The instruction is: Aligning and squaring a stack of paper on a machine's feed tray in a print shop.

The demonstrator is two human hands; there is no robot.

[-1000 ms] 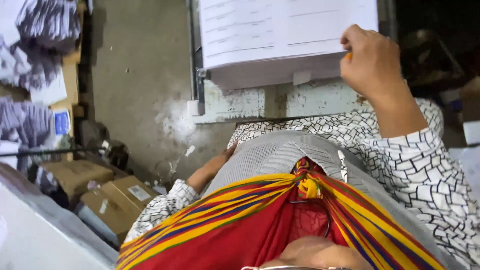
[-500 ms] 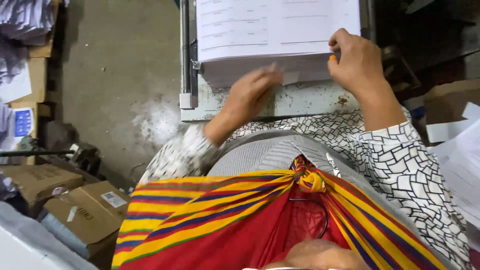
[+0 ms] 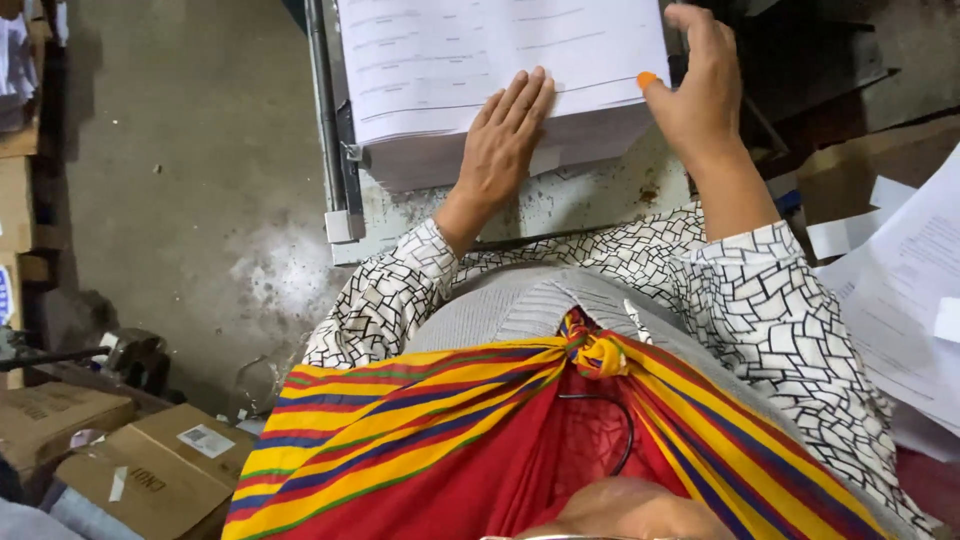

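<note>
A thick stack of white printed sheets [image 3: 470,70] lies on a worn pale metal table [image 3: 560,205] in front of me. My left hand [image 3: 503,135] rests flat on the near edge of the top sheet, fingers spread. At the stack's right edge is my right hand [image 3: 700,90]; its thumb, with an orange nail, presses the corner of the sheets and the fingers curl over the side. Both sleeves are white with a black crackle pattern. A red, yellow and blue striped cloth [image 3: 450,440] is tied across my chest.
A metal rail [image 3: 325,110] runs along the table's left side. Grey concrete floor [image 3: 180,200] lies to the left. Brown cardboard boxes [image 3: 150,470] stand at lower left. Loose printed sheets [image 3: 900,300] lie at the right, near more cardboard [image 3: 850,160].
My left hand rose from my lap to the stack and now lies flat on the top sheet. The right hand stays at the stack's right edge. The view moved closer.
</note>
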